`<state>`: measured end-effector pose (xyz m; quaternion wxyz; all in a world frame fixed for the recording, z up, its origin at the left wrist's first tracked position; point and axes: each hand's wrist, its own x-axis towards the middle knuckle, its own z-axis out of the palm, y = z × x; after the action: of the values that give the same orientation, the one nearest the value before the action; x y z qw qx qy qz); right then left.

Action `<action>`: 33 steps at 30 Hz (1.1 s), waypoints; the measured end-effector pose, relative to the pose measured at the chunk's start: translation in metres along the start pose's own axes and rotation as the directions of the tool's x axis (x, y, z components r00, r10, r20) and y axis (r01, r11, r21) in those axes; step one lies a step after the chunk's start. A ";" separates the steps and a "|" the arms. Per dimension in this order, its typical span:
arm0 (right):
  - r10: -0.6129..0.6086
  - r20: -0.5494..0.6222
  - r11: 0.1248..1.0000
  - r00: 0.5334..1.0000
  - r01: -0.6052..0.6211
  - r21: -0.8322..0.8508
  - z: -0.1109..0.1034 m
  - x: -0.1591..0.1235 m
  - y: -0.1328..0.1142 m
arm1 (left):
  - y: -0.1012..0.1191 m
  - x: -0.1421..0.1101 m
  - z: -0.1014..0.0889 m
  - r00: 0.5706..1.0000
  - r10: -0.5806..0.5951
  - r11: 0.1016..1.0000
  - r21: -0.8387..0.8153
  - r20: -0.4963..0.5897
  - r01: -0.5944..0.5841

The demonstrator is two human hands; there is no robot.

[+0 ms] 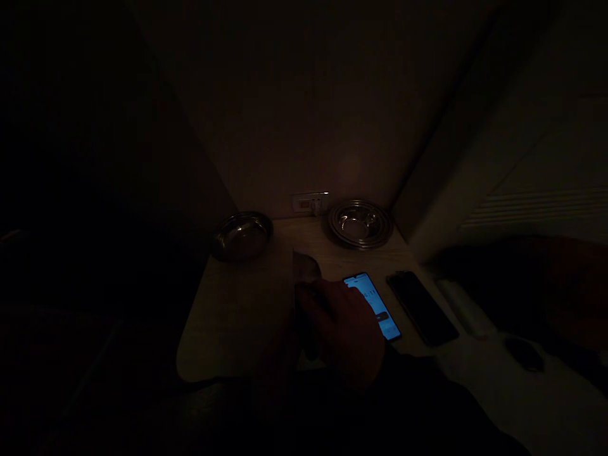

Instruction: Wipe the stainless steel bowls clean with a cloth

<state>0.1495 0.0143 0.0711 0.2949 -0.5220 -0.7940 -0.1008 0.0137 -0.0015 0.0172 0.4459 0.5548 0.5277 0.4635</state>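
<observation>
In the very dark head view, my right hand (349,329) is closed over the small table. Its fingers wrap a dark object with a flat, pointed, blade-like piece (308,267) standing up from it; I cannot make out its kind. Beside the hand, partly covered by it, lies a phone with a lit blue screen (377,307). My left hand (275,354) is a faint shape below and left of the right one, its fingers lost in shadow.
A metal bowl (243,235) stands at the table's (228,316) back left, stacked metal dishes (360,225) at the back right. Behind them is a wall socket (310,202). To the right lie a dark phone (422,307), a pale long object (463,307) and a small dark object (524,353).
</observation>
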 end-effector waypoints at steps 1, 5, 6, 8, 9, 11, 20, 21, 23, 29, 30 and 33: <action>0.002 0.004 1.000 1.000 -0.002 0.001 -0.001 0.000 -0.001 | 0.000 0.000 0.000 1.000 0.003 1.000 -0.003 -0.003 -0.003; -0.031 0.017 0.999 0.999 0.031 0.008 -0.002 0.002 -0.002 | 0.000 0.000 -0.002 1.000 0.005 1.000 -0.010 -0.013 -0.006; -0.048 0.021 0.999 0.999 0.048 0.004 -0.002 0.003 -0.002 | -0.001 -0.001 -0.002 1.000 0.005 1.000 -0.012 -0.016 -0.005; -0.060 0.017 0.998 0.998 0.060 0.001 -0.002 0.004 -0.003 | -0.002 -0.001 -0.003 1.000 0.007 1.000 -0.019 -0.023 -0.008; -0.050 0.010 0.999 0.999 0.050 0.009 -0.001 0.004 -0.004 | -0.003 -0.001 -0.003 1.000 0.009 1.000 -0.024 -0.028 -0.010; -0.021 -0.008 0.999 1.000 0.022 0.042 0.000 0.001 -0.006 | -0.005 0.000 -0.003 0.999 0.015 0.999 -0.034 -0.038 -0.016; 0.029 -0.048 0.998 0.998 -0.026 0.048 0.005 -0.002 -0.014 | -0.008 0.002 -0.001 0.997 0.020 0.997 -0.079 -0.080 -0.026; 0.043 -0.060 0.997 0.997 -0.039 0.069 0.005 -0.005 -0.017 | -0.008 0.002 -0.001 0.996 0.018 0.996 -0.082 -0.085 -0.025; 0.059 -0.074 0.993 0.995 -0.051 0.106 0.006 -0.014 -0.023 | -0.009 0.000 -0.001 0.996 0.006 0.996 -0.083 -0.093 -0.014; 0.146 -0.091 0.978 0.985 -0.130 0.163 0.008 -0.024 -0.024 | -0.022 -0.011 -0.001 0.990 -0.079 0.996 -0.058 -0.120 0.073; 0.172 -0.099 0.973 0.980 -0.153 0.171 0.009 -0.024 -0.022 | -0.024 -0.013 -0.002 0.987 -0.093 0.995 -0.053 -0.130 0.087; 0.158 -0.129 0.982 0.979 -0.142 0.127 0.011 -0.022 -0.015 | -0.028 -0.015 -0.002 0.983 -0.109 0.993 -0.051 -0.146 0.103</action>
<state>0.1389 -0.0040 0.0519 0.3864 -0.5540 -0.7343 -0.0674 0.0070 -0.0153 -0.0104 0.4412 0.4799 0.5782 0.4905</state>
